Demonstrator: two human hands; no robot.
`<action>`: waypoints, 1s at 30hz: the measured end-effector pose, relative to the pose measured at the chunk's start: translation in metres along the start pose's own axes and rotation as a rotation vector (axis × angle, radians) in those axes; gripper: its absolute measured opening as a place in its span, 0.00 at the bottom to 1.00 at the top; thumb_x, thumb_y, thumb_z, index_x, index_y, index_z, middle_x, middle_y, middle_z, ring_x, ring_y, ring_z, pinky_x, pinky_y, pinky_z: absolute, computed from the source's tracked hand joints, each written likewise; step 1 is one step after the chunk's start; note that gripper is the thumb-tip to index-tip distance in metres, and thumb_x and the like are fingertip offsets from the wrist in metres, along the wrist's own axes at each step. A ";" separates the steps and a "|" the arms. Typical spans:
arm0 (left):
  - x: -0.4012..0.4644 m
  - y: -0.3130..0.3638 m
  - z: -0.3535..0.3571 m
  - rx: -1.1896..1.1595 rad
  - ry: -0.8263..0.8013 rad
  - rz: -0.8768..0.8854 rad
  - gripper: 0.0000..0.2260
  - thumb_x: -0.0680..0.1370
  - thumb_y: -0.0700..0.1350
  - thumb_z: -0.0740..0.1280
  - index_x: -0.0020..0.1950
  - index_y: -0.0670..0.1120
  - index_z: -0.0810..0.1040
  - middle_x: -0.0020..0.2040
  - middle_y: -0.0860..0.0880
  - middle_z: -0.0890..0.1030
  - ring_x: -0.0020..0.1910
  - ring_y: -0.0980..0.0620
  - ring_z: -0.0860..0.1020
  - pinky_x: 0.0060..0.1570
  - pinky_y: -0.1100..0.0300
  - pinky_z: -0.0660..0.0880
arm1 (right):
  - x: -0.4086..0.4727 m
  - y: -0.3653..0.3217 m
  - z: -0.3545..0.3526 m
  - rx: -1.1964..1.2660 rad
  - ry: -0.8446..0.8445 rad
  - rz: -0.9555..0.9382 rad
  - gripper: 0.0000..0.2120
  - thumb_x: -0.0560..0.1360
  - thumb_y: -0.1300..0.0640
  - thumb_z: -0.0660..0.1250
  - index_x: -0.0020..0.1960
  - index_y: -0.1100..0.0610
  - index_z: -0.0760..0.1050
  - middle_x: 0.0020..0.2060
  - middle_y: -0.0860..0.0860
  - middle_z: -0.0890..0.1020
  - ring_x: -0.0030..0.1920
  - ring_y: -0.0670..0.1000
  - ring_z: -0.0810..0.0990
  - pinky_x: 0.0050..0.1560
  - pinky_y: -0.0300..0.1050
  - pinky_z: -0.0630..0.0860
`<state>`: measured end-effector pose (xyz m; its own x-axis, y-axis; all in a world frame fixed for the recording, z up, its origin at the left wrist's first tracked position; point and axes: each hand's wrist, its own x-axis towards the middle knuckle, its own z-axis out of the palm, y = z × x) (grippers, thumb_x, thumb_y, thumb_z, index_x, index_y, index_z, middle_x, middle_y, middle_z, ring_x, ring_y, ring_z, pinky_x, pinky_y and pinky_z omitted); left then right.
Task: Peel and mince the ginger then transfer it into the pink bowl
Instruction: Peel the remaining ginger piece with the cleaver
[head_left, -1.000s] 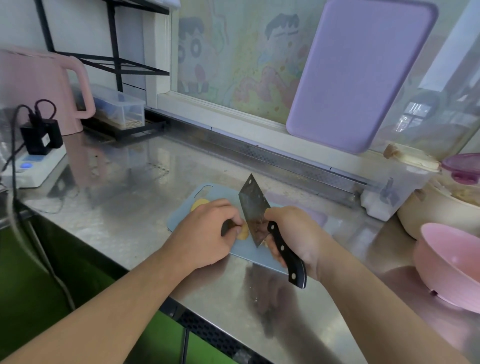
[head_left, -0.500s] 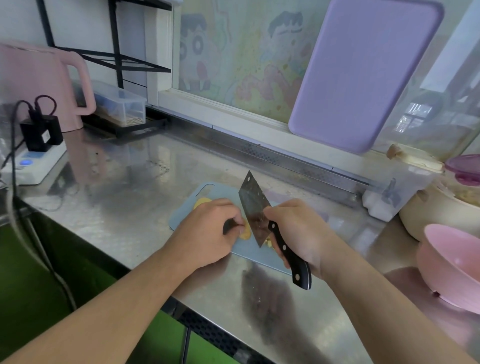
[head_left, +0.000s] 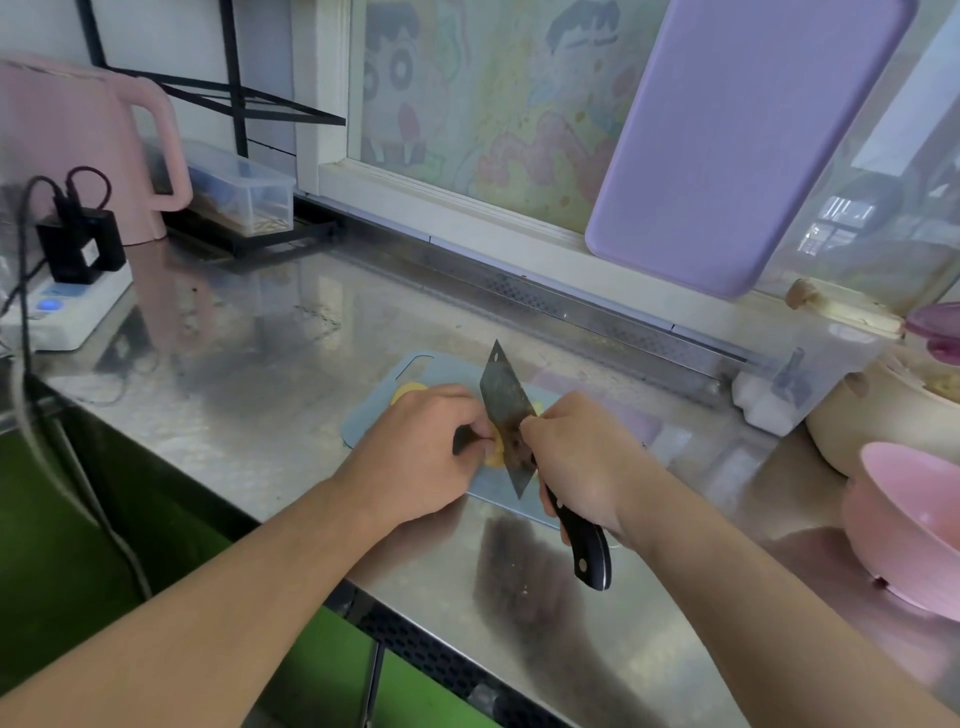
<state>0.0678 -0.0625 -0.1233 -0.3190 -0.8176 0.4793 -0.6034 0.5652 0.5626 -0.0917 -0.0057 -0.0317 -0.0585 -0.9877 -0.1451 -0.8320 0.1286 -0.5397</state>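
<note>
A small pale-blue cutting board (head_left: 374, 410) lies on the steel counter. On it my left hand (head_left: 421, 452) holds a yellow piece of ginger (head_left: 496, 456) with curled fingers. A cleaver (head_left: 506, 410) stands edge-down against that piece, and my right hand (head_left: 576, 457) grips its black handle (head_left: 587, 551). Another yellow ginger slice (head_left: 408, 392) peeks out beyond my left hand. The pink bowl (head_left: 914, 525) sits at the right edge of the counter, well away from the board.
A cream pot (head_left: 883, 415) and a clear container (head_left: 795, 384) stand at the back right. A purple board (head_left: 727, 145) leans on the window. At the left are a pink kettle (head_left: 78, 145), a power strip (head_left: 67, 312) with cables, and a clear box (head_left: 244, 192).
The cleaver has shifted slightly on the ginger, its blade tilting as my right hand moved; my left hand stays on the piece.
</note>
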 end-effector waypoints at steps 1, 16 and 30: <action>0.000 0.000 0.000 -0.003 -0.002 -0.001 0.04 0.77 0.45 0.74 0.45 0.54 0.85 0.45 0.60 0.81 0.47 0.59 0.79 0.50 0.56 0.78 | 0.002 0.000 0.001 0.033 0.012 0.010 0.11 0.84 0.58 0.57 0.47 0.61 0.73 0.41 0.60 0.80 0.39 0.58 0.79 0.46 0.51 0.82; -0.003 0.002 -0.001 0.007 -0.019 -0.008 0.03 0.79 0.47 0.73 0.47 0.56 0.83 0.48 0.61 0.80 0.48 0.60 0.78 0.49 0.57 0.78 | 0.005 0.013 0.005 0.488 -0.079 0.125 0.08 0.79 0.60 0.59 0.43 0.61 0.72 0.25 0.56 0.69 0.19 0.50 0.67 0.23 0.37 0.64; -0.002 0.001 -0.003 0.008 -0.011 -0.005 0.03 0.78 0.48 0.74 0.45 0.55 0.83 0.47 0.61 0.81 0.49 0.60 0.78 0.51 0.58 0.77 | -0.011 0.005 -0.014 0.480 -0.025 0.085 0.13 0.79 0.60 0.60 0.36 0.60 0.72 0.23 0.58 0.70 0.19 0.52 0.66 0.24 0.39 0.66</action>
<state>0.0700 -0.0603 -0.1222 -0.3238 -0.8215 0.4694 -0.6111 0.5604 0.5591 -0.1030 0.0049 -0.0217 -0.0968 -0.9702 -0.2221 -0.4758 0.2411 -0.8459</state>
